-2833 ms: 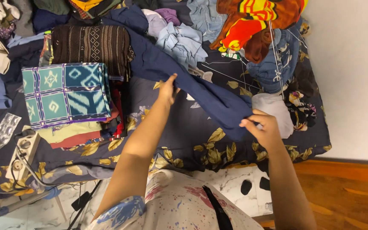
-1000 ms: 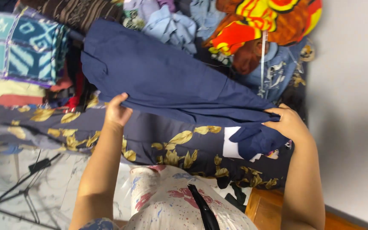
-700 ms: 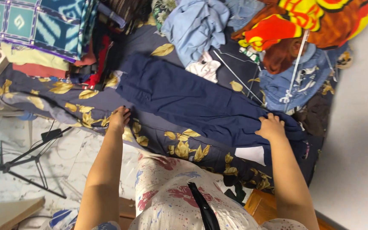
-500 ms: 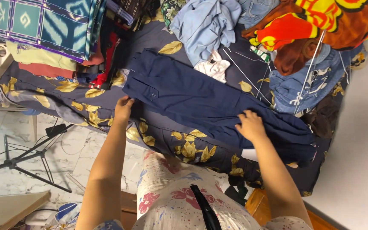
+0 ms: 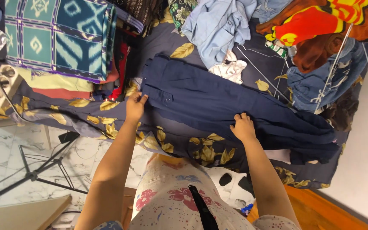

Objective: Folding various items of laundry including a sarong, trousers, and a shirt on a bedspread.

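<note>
Since half a second ago both hands have slid along the dark navy cotton trousers (image 5: 218,108): the left hand (image 5: 136,105) has come up onto the waistband corner beside the buttoned pocket, and the right hand (image 5: 242,127) has drawn back toward the middle of the legs. The trousers now lie flatter, stretched lengthwise across the bed, waistband toward the stack of folded clothes, hems trailing off toward the wall.

The left hand looks loosely closed, fingers curled over the waistband edge; the right hand rests open, palm down, fingers spread on the cloth, pressing rather than gripping.

The trousers look light and limp, a plain woven fabric that creases and sags wherever it is not held. I judge it will not slip much on the sheet, but it will fold wherever it is let go. The waistband, thicker and seamed, seems the firmest place to take hold; the hems would serve at the other end.

Underneath is a dark blue bedsheet with yellow leaf print (image 5: 201,149), soft and rumpled. Around it sit a folded teal patterned cloth (image 5: 56,38) atop the stack, a crumpled pale blue shirt (image 5: 218,25), wire hangers (image 5: 273,68) and a red-and-yellow garment (image 5: 320,21). A white marbled floor (image 5: 5,153) lies below, with a pale wall to the right.
</note>
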